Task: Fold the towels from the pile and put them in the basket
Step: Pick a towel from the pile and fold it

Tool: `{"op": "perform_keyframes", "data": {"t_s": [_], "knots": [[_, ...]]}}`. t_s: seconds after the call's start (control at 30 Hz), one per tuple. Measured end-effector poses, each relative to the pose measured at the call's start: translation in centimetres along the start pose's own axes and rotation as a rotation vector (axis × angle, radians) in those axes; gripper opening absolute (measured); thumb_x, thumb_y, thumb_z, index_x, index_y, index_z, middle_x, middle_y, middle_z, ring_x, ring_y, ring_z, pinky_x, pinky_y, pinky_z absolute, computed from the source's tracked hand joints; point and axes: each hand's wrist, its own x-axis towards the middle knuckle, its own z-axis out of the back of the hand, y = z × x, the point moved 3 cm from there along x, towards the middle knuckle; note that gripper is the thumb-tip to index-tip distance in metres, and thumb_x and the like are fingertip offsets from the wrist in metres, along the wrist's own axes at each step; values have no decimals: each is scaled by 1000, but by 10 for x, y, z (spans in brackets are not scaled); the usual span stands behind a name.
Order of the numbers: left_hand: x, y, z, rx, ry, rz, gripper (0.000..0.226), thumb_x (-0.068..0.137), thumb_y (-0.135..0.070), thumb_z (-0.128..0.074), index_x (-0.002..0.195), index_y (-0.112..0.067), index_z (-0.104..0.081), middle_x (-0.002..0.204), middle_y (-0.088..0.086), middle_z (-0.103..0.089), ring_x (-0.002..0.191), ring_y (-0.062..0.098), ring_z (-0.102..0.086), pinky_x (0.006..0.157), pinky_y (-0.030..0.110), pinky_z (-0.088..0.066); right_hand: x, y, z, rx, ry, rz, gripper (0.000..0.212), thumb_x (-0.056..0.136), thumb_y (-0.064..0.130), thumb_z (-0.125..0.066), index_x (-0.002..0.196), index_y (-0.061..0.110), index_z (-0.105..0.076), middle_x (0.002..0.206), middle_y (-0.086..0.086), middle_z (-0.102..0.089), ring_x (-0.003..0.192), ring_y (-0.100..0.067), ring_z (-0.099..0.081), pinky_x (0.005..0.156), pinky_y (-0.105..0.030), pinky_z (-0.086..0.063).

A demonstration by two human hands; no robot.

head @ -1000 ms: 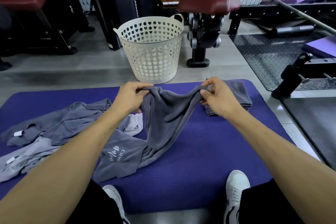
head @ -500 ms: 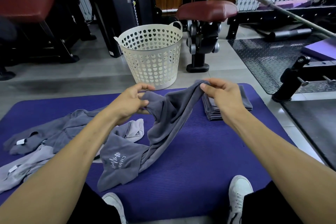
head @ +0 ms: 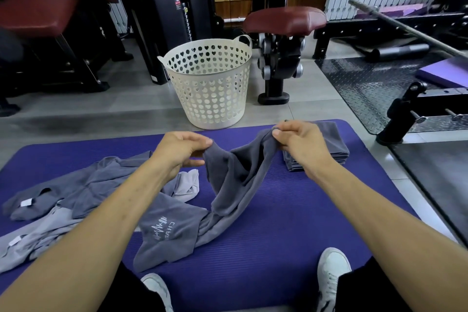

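A dark grey towel (head: 228,185) hangs between my hands above the purple mat (head: 278,248). My left hand (head: 179,151) pinches one upper edge and my right hand (head: 301,144) pinches the other, a little higher. The towel's lower end, with a white printed logo, lies crumpled on the mat. A pile of unfolded grey towels (head: 63,197) lies on the mat to the left. A stack of folded grey towels (head: 326,149) sits behind my right hand, partly hidden by it. The white perforated basket (head: 210,83) stands on the floor just beyond the mat.
Gym machines with dark red seats (head: 283,20) stand behind the basket and at the far left. A black checker-plate floor mat (head: 367,86) and a barbell (head: 405,25) lie to the right. My white shoes (head: 331,268) rest at the mat's near edge.
My hands have moved further apart along the towel's top edge, and my left hand has shifted its hold to a new spot. The towel hangs a little more spread out.
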Motion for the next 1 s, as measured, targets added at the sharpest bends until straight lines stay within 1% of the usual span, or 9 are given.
{"op": "perform_keyframes", "data": {"t_s": [0.1,0.17,0.3,0.37,0.47,0.57,0.63,0.73,1.0], "knots": [[4,12,-2,176,-26,73,20,95,-17,-65,83,-1,-68,82,15,-69,71,23,-70,49,25,-56,-1,-7,0,-277,-28,51,13,94,8,-62,84,14,-67,73,-1,-68,68,-12,-63,67,-26,-53],[6,16,-2,367,-67,75,29,97,-23,-63,79,0,-66,76,16,-68,71,32,-72,46,26,-55,-2,-12,2,-492,-73,116,13,95,10,-60,84,12,-67,73,-2,-67,65,-14,-61,59,-27,-48],[4,11,-1,855,-172,-28,32,94,-29,-65,77,-2,-71,64,14,-70,56,28,-68,55,30,-55,-6,-12,5,-936,-178,280,16,96,14,-54,91,9,-69,84,-8,-70,80,-29,-62,62,-34,-46],[1,7,-3,908,-189,-50,29,94,-27,-65,77,-4,-72,60,14,-69,52,23,-65,59,31,-57,-6,-7,8,-1004,-245,304,19,98,16,-51,91,8,-67,83,-10,-68,79,-32,-61,60,-35,-42],[-1,6,-6,571,-145,-36,16,95,-16,-65,87,-2,-68,61,16,-69,46,17,-66,52,28,-57,-5,0,20,-950,-309,256,18,98,15,-50,90,5,-62,79,-12,-65,76,-34,-60,58,-36,-41],[-1,-3,-3,240,-153,-51,6,94,-2,-62,96,2,-65,68,14,-71,56,15,-71,68,30,-62,-4,12,37,-657,-375,158,13,97,11,-51,90,6,-61,83,-11,-65,79,-30,-61,68,-39,-49],[-3,-21,0,84,-160,-115,10,92,8,-59,94,0,-64,73,11,-70,58,9,-69,64,18,-59,-3,24,44,-452,-404,101,13,97,11,-52,86,10,-59,86,-11,-66,82,-27,-62,72,-37,-50],[-13,-66,5,-49,-194,-239,18,91,11,-57,86,-6,-61,77,11,-67,62,10,-68,62,15,-56,-4,56,46,-233,-411,99,15,97,12,-53,82,17,-55,85,-10,-66,83,-30,-68,80,-48,-56],[-77,-205,22,-399,-324,-621,17,96,5,-53,89,-10,-56,88,9,-65,83,13,-68,69,16,-57,-41,223,33,-37,-461,399,16,96,13,-50,83,23,-51,89,-6,-62,80,-24,-68,70,-47,-61]]}}
